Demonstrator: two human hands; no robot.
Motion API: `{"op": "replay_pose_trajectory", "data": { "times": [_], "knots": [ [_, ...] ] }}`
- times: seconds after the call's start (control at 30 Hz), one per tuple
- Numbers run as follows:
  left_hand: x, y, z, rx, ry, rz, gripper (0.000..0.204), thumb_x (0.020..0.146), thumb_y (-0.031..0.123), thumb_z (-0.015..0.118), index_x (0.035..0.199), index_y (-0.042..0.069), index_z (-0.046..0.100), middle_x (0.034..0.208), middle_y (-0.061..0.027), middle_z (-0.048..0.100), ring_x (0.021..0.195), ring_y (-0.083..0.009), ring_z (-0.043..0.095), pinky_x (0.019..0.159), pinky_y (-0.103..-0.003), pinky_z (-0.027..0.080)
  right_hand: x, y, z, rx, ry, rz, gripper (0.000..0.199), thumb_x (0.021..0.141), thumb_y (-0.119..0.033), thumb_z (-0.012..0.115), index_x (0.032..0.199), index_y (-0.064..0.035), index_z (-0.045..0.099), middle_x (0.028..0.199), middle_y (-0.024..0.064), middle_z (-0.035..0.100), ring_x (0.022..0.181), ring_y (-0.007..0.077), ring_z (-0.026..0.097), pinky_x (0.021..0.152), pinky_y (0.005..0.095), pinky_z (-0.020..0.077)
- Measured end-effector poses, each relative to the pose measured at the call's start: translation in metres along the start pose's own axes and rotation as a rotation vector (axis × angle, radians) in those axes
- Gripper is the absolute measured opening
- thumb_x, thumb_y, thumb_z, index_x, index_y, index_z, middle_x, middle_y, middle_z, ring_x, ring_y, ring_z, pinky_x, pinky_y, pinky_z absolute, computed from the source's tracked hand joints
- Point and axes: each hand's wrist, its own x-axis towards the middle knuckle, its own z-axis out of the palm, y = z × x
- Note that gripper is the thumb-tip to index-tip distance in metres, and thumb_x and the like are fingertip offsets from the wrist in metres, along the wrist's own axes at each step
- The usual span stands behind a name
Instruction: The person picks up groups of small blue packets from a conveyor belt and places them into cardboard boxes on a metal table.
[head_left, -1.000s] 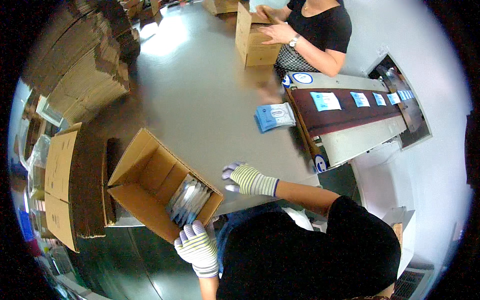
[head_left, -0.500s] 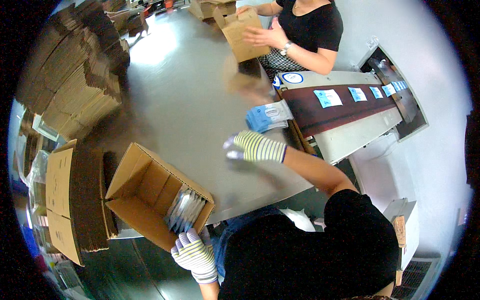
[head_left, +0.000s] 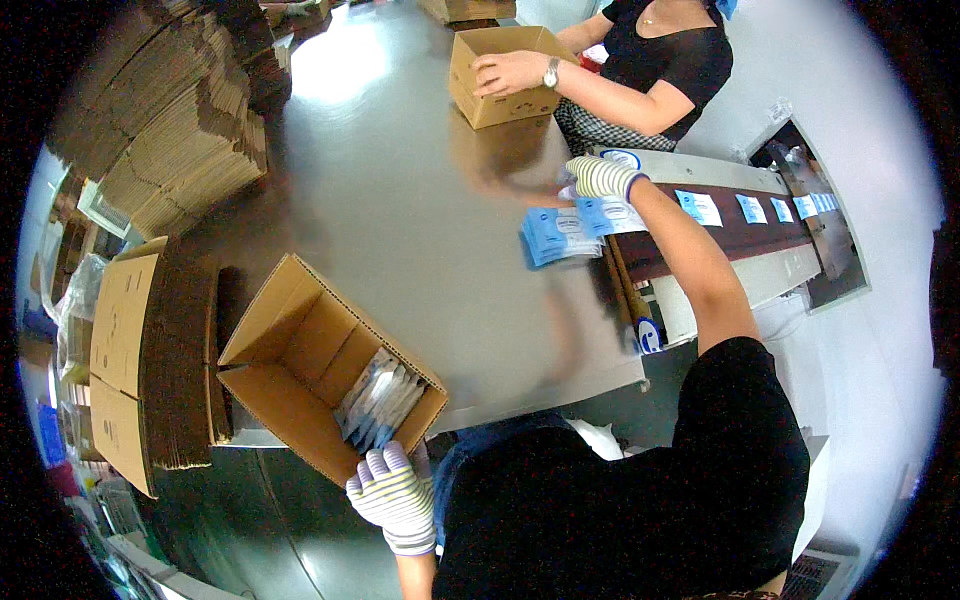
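My left hand (head_left: 394, 505), in a striped glove, grips the near corner of an open cardboard box (head_left: 285, 408), its fingers at the rim. Several flat blue-and-white packets (head_left: 383, 402) stand in a row at the box's near right end. My right hand (head_left: 605, 178), gloved alike, is over the near end of the conveyor, fingers stretched left and nothing seen in them. Just below it a blue-and-white packet (head_left: 612, 215) lies across the belt end, beside a small pile of packets (head_left: 557, 238) on the metal table (head_left: 390, 215).
More packets (head_left: 698, 208) lie spaced along the dark red conveyor belt (head_left: 655, 250). Across the table a co-worker's hand (head_left: 510, 74) rests on another open carton (head_left: 515, 108). Stacks of flattened cardboard (head_left: 185, 150) line the left side, with upright folded cartons (head_left: 125, 360) nearer me.
My right hand has moved away and to the right, from over the table to the conveyor end. My left hand stays at the box. The co-worker's carton now sits upright on the table.
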Motion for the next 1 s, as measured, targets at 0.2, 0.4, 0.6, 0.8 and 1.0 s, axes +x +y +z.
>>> {"op": "replay_pose_trajectory", "data": {
  "times": [0.2,0.4,0.6,0.8,1.0],
  "knots": [
    [0.004,0.003,-0.001,-0.016,0.022,-0.023,0.024,0.074,0.033,0.069,0.076,0.015,0.054,0.067,-0.0038,0.051,0.062,-0.0218,0.052,0.058,-0.037,0.035,0.041,0.024,0.033,0.146,-0.302,-0.170,0.060,0.079,-0.043,0.070,0.121,-0.0014,0.059,0.109,0.0138,0.067,0.100,0.0253,0.063,0.091,0.0351,0.0467],
    [0.003,0.000,0.003,-0.004,0.059,0.002,0.024,0.072,0.033,0.070,0.076,0.015,0.054,0.066,-0.0028,0.049,0.060,-0.0210,0.051,0.057,-0.035,0.034,0.014,-0.023,0.056,0.151,-0.522,-0.037,0.061,0.075,-0.059,0.068,0.090,-0.0006,0.070,0.077,0.0122,0.068,0.070,0.0251,0.063,0.068,0.0380,0.0498],
    [0.005,0.002,0.001,-0.049,0.017,-0.009,0.025,0.074,0.035,0.069,0.083,0.014,0.058,0.070,-0.0033,0.053,0.063,-0.0211,0.054,0.058,-0.036,0.037,-0.097,-0.157,0.096,-0.014,-0.151,0.011,0.080,0.060,-0.052,0.077,0.118,-0.0024,0.053,0.109,0.0216,0.062,0.101,0.0354,0.061,0.087,0.0457,0.0484],
    [0.003,-0.002,-0.002,-0.065,-0.018,0.020,0.028,0.078,0.037,0.068,0.092,0.013,0.061,0.076,-0.0044,0.059,0.066,-0.0220,0.056,0.060,-0.037,0.038,-0.096,-0.153,0.104,0.324,-0.009,-0.106,0.070,0.069,-0.034,0.076,0.126,-0.0029,0.050,0.114,0.0164,0.063,0.109,0.0299,0.059,0.093,0.0455,0.0458],
    [-0.001,-0.004,-0.001,-0.048,-0.027,0.077,0.018,0.074,0.032,0.063,0.082,0.018,0.055,0.072,0.0000,0.050,0.063,-0.0177,0.052,0.057,-0.034,0.036,-0.124,-0.227,-0.047,1.308,0.205,-0.868,0.055,0.068,-0.032,0.079,0.113,-0.0057,0.061,0.108,0.0124,0.066,0.101,0.0224,0.062,0.091,0.0355,0.0474]
  ]
}}
